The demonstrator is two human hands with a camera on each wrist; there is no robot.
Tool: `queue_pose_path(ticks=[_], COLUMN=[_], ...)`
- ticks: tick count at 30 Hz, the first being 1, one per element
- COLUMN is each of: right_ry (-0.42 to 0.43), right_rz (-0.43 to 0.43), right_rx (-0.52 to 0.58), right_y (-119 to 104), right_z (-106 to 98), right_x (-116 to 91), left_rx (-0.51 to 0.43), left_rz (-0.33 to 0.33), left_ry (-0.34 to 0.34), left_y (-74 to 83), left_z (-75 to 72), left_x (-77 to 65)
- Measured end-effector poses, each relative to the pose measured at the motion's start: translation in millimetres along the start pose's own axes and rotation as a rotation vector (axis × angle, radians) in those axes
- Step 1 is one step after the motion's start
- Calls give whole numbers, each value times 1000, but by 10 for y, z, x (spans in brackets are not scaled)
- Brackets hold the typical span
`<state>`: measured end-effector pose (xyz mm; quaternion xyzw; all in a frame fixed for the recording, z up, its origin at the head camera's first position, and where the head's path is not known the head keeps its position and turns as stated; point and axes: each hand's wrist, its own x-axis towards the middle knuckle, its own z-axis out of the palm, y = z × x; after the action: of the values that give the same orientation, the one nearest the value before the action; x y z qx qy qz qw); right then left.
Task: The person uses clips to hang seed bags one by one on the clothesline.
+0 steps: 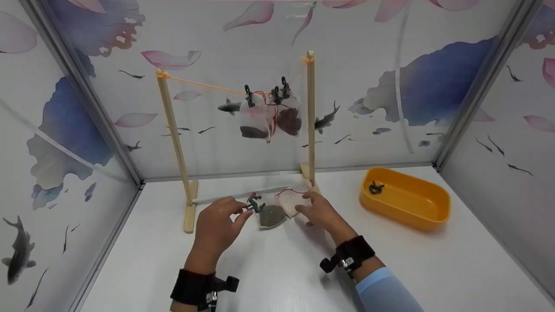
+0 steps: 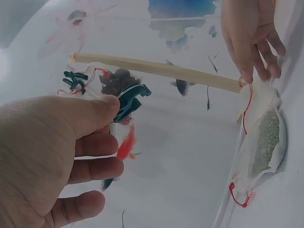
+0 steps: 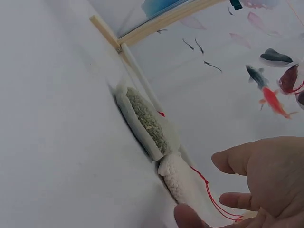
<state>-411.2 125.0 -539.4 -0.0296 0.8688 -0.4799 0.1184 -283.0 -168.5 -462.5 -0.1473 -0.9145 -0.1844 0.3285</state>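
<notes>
In the head view my left hand (image 1: pixel 220 223) pinches a dark green plastic clip (image 1: pixel 255 203) between thumb and forefinger; the left wrist view shows the clip (image 2: pixel 129 102) close up, held in the air. My right hand (image 1: pixel 320 211) has its fingers spread and relaxed beside a white drawstring pouch (image 1: pixel 291 203) with pale filling. Its fingertips are close to the pouch's red cord (image 2: pixel 245 104) in the left wrist view. Next to it lies a second white pouch filled with green herbs (image 1: pixel 272 216), flat on the table.
Two wooden posts (image 1: pixel 311 130) carry an orange line (image 1: pixel 204 85). Filled pouches (image 1: pixel 254 123) hang near its right end from dark clips (image 1: pixel 248 95). A yellow tray (image 1: pixel 416 197) at right holds a dark green clip (image 1: pixel 376 187). A pale bar joins the posts' feet.
</notes>
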Motion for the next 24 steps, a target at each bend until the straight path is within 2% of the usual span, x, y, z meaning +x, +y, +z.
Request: queue_pose_path(ticks=[3,7,9,14,18,21,24], right_ry=[-56,-80,-64,61,135,166,216], right_rz=[20,63,75,42,36,31,-9], right_rx=[112,311,392,507,526,480,410], right_y=[0,23,36,45,24,1,-25], right_z=[13,17,12,4,25,57,87], right_x=[29,81,108,152,184,217,250], left_rx=[-1,-7,-8,1,10,10,10], left_rz=[4,8,8,-1,-8,-11,-15], left_ry=[3,6,5,0,-7,-11,-11], left_y=[-3,-5,-6,-11,-15,-17,-24], left_z=[4,10,15,21,18,6,-6], left_x=[9,12,10,11,3,-5,-9])
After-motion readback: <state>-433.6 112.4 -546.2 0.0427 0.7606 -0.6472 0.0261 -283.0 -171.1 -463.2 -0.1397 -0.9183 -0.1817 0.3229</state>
